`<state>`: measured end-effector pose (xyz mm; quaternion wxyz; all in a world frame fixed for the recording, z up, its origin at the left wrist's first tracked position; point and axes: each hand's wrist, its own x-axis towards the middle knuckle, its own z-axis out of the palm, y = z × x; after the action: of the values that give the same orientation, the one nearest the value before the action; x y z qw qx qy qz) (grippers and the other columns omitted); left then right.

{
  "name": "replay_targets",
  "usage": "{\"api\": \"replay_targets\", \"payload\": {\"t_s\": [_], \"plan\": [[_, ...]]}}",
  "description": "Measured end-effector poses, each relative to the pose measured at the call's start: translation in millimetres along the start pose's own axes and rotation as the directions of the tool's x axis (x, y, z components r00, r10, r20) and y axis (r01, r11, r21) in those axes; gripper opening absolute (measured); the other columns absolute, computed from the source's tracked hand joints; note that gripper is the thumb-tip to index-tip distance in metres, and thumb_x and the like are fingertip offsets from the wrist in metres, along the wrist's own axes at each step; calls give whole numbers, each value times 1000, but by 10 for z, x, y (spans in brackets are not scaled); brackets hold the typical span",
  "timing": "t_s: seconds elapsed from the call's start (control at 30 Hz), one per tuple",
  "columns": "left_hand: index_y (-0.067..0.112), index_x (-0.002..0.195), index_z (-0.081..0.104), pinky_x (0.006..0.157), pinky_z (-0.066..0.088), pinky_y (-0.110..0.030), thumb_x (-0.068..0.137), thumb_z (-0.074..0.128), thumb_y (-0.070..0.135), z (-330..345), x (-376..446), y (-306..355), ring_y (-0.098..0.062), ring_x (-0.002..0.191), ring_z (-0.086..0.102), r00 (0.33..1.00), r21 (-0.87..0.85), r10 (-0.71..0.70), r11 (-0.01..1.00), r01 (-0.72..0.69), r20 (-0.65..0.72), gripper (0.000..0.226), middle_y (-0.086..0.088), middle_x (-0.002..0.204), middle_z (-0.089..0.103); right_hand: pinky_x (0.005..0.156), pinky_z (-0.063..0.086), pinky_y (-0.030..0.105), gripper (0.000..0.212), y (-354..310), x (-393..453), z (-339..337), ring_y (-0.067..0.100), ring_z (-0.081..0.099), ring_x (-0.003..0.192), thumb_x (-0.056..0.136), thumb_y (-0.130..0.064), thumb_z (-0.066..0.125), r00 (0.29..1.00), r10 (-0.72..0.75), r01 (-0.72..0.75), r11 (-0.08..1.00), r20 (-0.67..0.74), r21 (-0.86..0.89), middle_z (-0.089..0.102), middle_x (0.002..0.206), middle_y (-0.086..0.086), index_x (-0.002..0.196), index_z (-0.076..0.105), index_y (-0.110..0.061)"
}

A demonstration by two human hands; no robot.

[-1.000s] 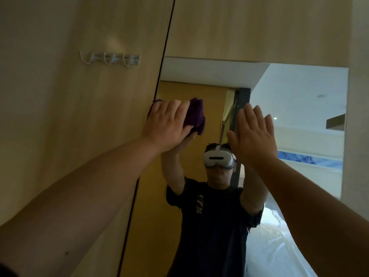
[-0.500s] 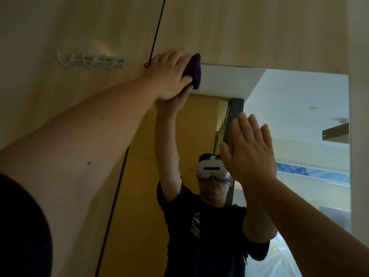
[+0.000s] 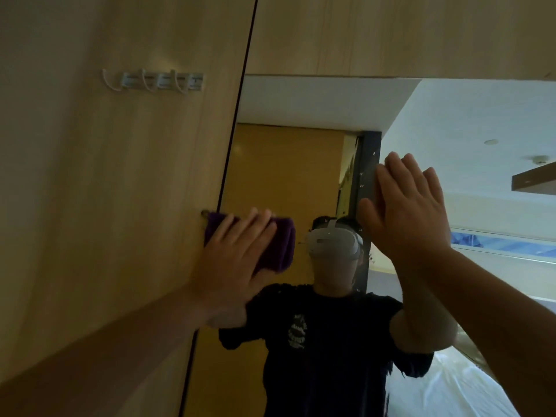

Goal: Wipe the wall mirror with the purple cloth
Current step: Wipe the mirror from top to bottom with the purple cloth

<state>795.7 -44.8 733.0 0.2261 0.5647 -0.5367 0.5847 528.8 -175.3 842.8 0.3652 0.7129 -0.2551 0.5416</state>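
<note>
The wall mirror is set into a wooden wall and reflects a person in a dark shirt and a white headset. My left hand presses the folded purple cloth flat against the mirror's left edge, fingers spread over it, at about mid height. The cloth overlaps the dark seam and a little of the wood panel. My right hand lies flat and open against the glass to the right, holding nothing.
A wooden panel fills the left, with a row of small wall hooks high up. More wood panelling runs above the mirror. The reflection shows a door, a ceiling and white bedding.
My left hand has swept the cloth down from the mirror's top left corner to mid height along the left edge. My right hand stays flat on the glass.
</note>
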Motion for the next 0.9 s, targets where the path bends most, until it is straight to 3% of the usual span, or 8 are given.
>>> {"api": "replay_targets", "payload": {"t_s": [0.07, 0.2, 0.37, 0.47, 0.6, 0.7, 0.8, 0.9], "plan": [[12, 154, 29, 118, 24, -54, 97, 42, 50, 82, -337, 141, -30, 150, 22, 999, 8, 37, 999, -37, 6, 69, -9, 162, 26, 122, 11, 53, 66, -10, 2, -10, 31, 14, 151, 97, -52, 30, 1000, 6, -6, 1000, 5, 20, 29, 160, 13, 148, 38, -10], [13, 149, 36, 115, 29, -54, 94, 49, 46, 99, -464, 171, -32, 144, 35, 997, 17, 74, 997, -74, -12, 66, -10, 157, 36, 122, 10, 51, 59, 63, 3, -124, 30, 14, 151, 98, -46, 38, 1000, 9, -10, 988, 7, 155, 28, 160, 13, 147, 38, -13], [10, 140, 46, 91, 43, -45, 94, 56, 34, -10, -111, 129, -30, 111, 58, 976, -73, 1, 997, -17, -220, 53, -11, 133, 55, 122, 9, 55, 64, 527, -93, -297, 30, 8, 152, 97, -51, 27, 997, 69, -70, 997, 44, 22, 21, 163, 13, 149, 33, -14], [5, 138, 51, 87, 48, -49, 95, 50, 30, -200, 568, 56, -33, 107, 58, 959, -125, -54, 992, 20, -278, 50, -16, 127, 59, 121, 12, 58, 66, 686, -207, -214, 31, 7, 152, 98, -51, 20, 996, 57, -53, 996, 71, -67, 19, 163, 13, 151, 29, -14], [8, 140, 50, 97, 41, -49, 95, 43, 37, -630, 1858, -30, -34, 114, 54, 953, -56, -47, 998, 32, -298, 54, -15, 131, 56, 122, 12, 55, 64, 728, -201, -156, 30, 8, 153, 99, -50, 20, 998, 50, -47, 997, 43, -67, 21, 163, 11, 152, 30, -15], [15, 152, 33, 108, 33, -47, 102, 42, 40, -908, 2668, 46, -31, 135, 40, 971, -78, -117, 992, 103, -207, 57, -10, 152, 40, 123, 8, 52, 63, 756, -217, -120, 28, 6, 153, 100, -50, 21, 999, 41, -40, 998, 28, -58, 19, 164, 9, 153, 28, -17], [18, 159, 15, 120, 18, -49, 104, 35, 48, -787, 2919, 233, -28, 151, 16, 997, -60, -72, 996, 70, -34, 66, -6, 166, 15, 123, 10, 52, 61, 755, -225, -113, 27, 7, 153, 100, -49, 24, 999, 39, -38, 998, 6, -44, 21, 163, 9, 152, 30, -18], [18, 159, 13, 123, 9, -47, 103, 27, 55, -534, 2678, 405, -23, 153, 8, 998, -11, -38, 999, 38, -44, 68, -4, 167, 9, 122, 13, 53, 59, 757, -229, -132, 29, 12, 152, 100, -47, 28, 1000, 21, -21, 1000, -17, -11, 27, 161, 11, 149, 36, -16]]}}
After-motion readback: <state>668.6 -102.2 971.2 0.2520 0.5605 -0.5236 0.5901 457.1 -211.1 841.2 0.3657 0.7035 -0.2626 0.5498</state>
